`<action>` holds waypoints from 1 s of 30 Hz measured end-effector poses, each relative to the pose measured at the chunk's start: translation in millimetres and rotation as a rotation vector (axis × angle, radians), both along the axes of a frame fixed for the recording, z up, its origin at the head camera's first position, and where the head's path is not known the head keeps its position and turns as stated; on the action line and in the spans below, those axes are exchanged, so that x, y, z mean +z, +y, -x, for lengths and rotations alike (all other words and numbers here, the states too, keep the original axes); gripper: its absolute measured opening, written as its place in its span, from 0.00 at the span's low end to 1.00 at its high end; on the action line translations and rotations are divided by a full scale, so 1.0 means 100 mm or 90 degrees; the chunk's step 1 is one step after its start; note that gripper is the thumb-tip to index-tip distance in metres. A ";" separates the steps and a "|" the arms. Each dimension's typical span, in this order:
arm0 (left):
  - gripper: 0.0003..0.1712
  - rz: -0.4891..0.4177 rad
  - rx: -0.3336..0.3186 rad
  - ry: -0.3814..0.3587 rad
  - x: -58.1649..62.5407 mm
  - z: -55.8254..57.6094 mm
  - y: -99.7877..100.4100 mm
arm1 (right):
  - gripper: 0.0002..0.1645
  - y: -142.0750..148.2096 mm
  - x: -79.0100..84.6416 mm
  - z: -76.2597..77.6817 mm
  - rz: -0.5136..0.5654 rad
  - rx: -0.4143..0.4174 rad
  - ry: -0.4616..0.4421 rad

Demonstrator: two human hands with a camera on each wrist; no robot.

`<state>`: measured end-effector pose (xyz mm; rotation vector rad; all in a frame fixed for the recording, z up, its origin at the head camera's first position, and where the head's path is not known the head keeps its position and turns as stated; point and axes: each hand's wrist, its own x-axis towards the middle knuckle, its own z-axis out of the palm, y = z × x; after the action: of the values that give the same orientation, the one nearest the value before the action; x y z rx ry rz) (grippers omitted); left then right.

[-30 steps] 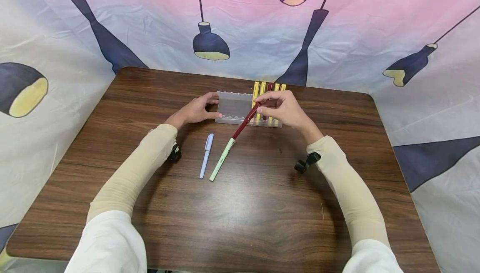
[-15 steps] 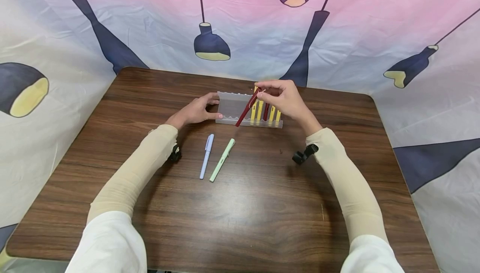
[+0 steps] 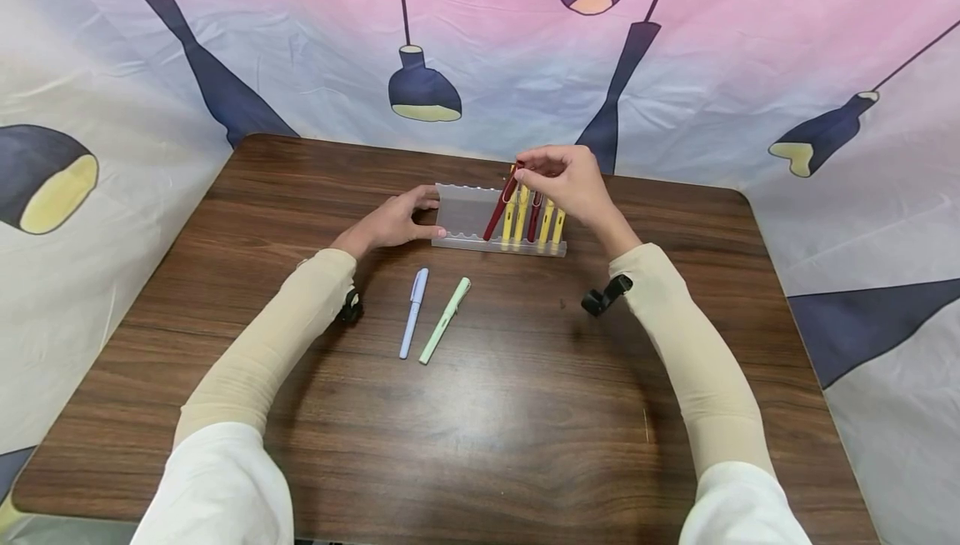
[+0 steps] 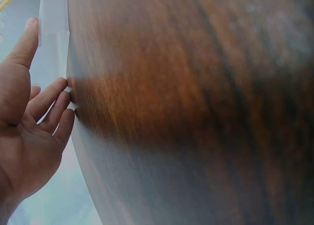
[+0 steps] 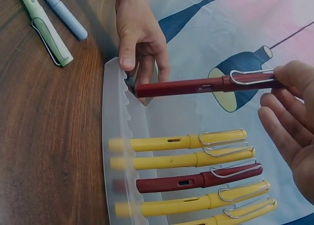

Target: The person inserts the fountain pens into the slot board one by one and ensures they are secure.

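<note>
A clear plastic pen rack (image 3: 468,210) with notched edges stands near the back of the table. My left hand (image 3: 393,218) holds its left end, thumb at the front lip and fingers behind. My right hand (image 3: 573,182) pinches a dark red pen (image 5: 196,86) by its clip end, between thumb and fingertips. The pen's lower end slants down to the rack's front lip, left of the racked pens; whether it touches is unclear. Several yellow pens (image 5: 169,143) and another dark red pen (image 5: 191,182) lie side by side in the right part of the rack.
A light blue pen (image 3: 414,312) and a light green pen (image 3: 446,320) lie on the dark wood table (image 3: 480,445) in front of the rack. A fabric backdrop (image 3: 322,70) printed with lamps hangs behind the table.
My right hand has raised the red pen away from the green pen and back toward the rack, its lower end now at the front lip. The left hand has stayed in place.
</note>
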<state>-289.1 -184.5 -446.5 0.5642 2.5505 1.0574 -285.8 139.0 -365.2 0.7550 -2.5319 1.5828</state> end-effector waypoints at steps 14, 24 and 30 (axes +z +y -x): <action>0.54 0.010 -0.004 0.004 0.00 0.00 0.00 | 0.18 -0.07 -0.04 0.06 -0.081 -0.037 0.026; 0.54 0.016 -0.001 0.006 0.00 0.01 0.00 | 0.17 -0.12 -0.09 0.07 -0.118 -0.043 0.032; 0.54 0.016 -0.002 0.004 0.00 0.01 0.00 | 0.16 -0.15 -0.11 0.07 -0.143 -0.043 0.027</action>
<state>-290.1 -184.9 -446.9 0.5661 2.5632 1.0234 -292.3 123.9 -376.6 0.7066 -2.7024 1.2632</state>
